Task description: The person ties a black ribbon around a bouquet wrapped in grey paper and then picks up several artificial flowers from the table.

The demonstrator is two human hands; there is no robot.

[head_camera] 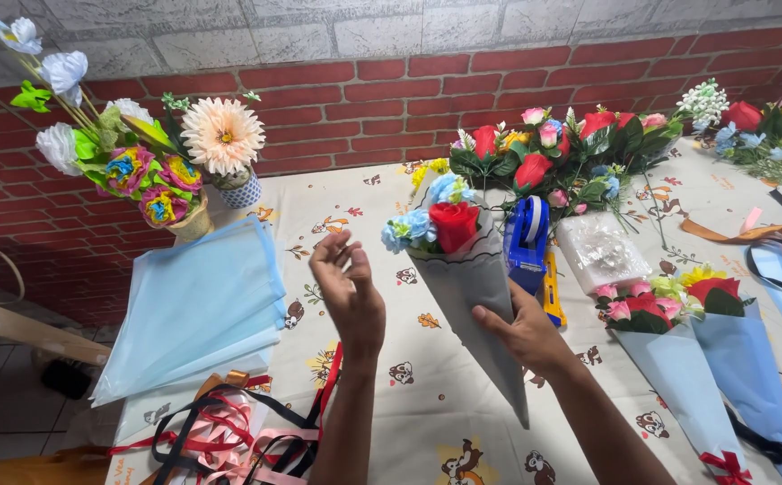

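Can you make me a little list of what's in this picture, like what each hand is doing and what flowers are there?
Right hand: holds a grey paper cone bouquet with a red rose and blue flowers
Left hand: raised, fingers pinched together, holds nothing I can make out
Beside bouquet: blue tape dispenser
Left of table: light blue wrapping sheets, ribbons
Right: two finished blue bouquets
Back: loose flowers by the brick wall

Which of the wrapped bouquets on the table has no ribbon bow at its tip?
The grey-wrapped bouquet under the right hand; its tip is bare, while a blue-wrapped bouquet to the right carries a red bow.
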